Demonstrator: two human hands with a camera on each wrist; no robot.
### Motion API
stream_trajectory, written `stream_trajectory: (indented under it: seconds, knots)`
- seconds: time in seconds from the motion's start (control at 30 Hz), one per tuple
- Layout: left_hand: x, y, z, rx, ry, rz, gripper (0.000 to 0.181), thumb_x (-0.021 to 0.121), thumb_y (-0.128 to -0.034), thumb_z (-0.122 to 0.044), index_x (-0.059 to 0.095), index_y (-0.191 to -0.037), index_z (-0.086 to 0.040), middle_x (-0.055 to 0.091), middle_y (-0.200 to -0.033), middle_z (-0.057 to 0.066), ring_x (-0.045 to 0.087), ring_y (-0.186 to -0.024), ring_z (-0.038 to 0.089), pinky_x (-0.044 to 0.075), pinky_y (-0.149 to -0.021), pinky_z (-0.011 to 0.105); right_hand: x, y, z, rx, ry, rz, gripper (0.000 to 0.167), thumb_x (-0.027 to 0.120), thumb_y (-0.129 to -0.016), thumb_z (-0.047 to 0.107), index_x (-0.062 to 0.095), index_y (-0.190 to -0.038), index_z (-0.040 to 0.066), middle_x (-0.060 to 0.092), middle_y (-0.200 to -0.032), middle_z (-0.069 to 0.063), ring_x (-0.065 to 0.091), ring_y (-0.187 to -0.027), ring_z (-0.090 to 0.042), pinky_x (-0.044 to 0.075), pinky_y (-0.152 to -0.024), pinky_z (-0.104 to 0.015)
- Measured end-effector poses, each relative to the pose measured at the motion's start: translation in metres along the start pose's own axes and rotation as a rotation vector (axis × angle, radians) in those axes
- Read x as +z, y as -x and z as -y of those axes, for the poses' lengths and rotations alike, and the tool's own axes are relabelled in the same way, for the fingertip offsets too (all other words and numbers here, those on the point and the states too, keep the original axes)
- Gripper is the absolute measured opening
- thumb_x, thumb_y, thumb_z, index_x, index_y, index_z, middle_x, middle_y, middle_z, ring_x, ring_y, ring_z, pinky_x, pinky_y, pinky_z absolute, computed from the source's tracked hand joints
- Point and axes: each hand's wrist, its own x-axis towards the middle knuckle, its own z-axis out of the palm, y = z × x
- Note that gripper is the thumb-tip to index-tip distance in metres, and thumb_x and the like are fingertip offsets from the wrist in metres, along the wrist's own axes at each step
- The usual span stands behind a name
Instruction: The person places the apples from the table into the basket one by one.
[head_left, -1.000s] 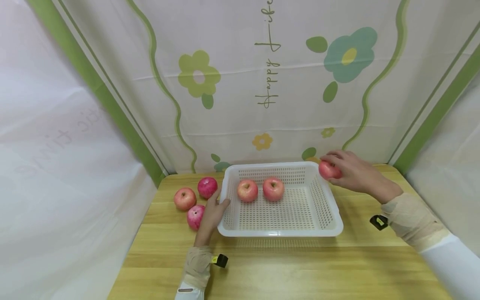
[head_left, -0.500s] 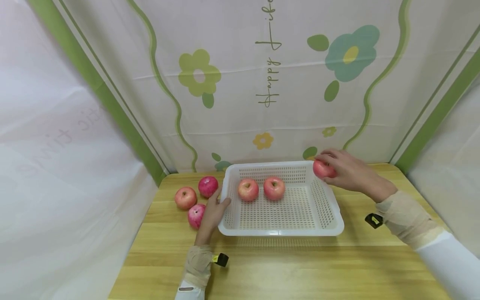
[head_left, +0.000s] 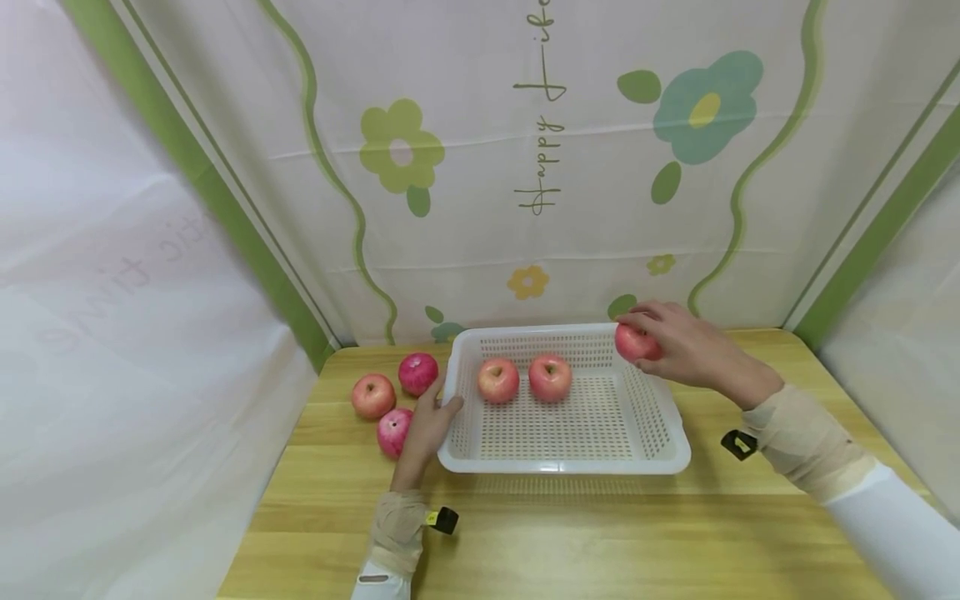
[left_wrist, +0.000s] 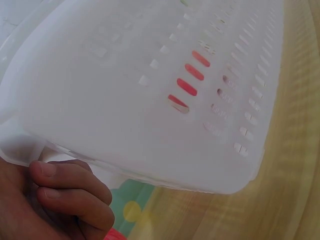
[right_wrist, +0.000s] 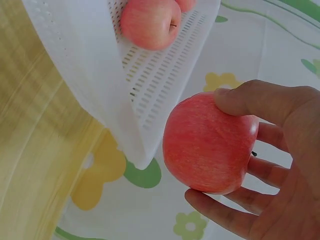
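Tbl [head_left: 540,546] w/ 3 fruit [head_left: 372,396] by bskt [head_left: 562,467]

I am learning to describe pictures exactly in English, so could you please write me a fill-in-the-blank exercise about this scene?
1. The hand holding a red apple is the person's ____ one.
2. The other hand grips the rim of a basket, whose colour is ____.
3. Inside the basket, the number of apples is ____.
4. On the table, beside the basket, the number of round fruits is ____.

Missing words: right; white; two; three.
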Motion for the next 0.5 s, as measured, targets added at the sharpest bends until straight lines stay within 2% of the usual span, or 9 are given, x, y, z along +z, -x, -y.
stream_trajectory:
  seconds: [0.2, 0.5]
  knots:
    - [0.000, 0.000, 0.001, 0.013, -0.008, -0.002, 0.068, 0.059, -0.1046, -0.020, 0.035, -0.168, -0.017, 0.068, -0.129, 0.034, 0.076, -0.106, 0.047, 0.067, -0.076, 0.049, 0.003, -0.004, 0.007, -0.019, 0.014, 0.002, 0.063, 0.085, -0.085, 0.019, 0.064, -0.144, 0.009, 0.058, -0.147, -0.022, 0.055, -0.132, -0.049, 0.057, -0.094, -0.066]
    - [0.001, -0.001, 0.002, 0.008, 0.006, -0.005, 0.069, 0.060, -0.1038, -0.021, 0.035, -0.168, -0.021, 0.068, -0.131, 0.034, 0.075, -0.107, 0.047, 0.067, -0.077, 0.049, 0.010, -0.009, 0.013, -0.095, 0.018, -0.051, 0.063, 0.087, -0.082, 0.018, 0.067, -0.140, 0.006, 0.062, -0.142, -0.022, 0.059, -0.127, -0.047, 0.057, -0.094, -0.061]
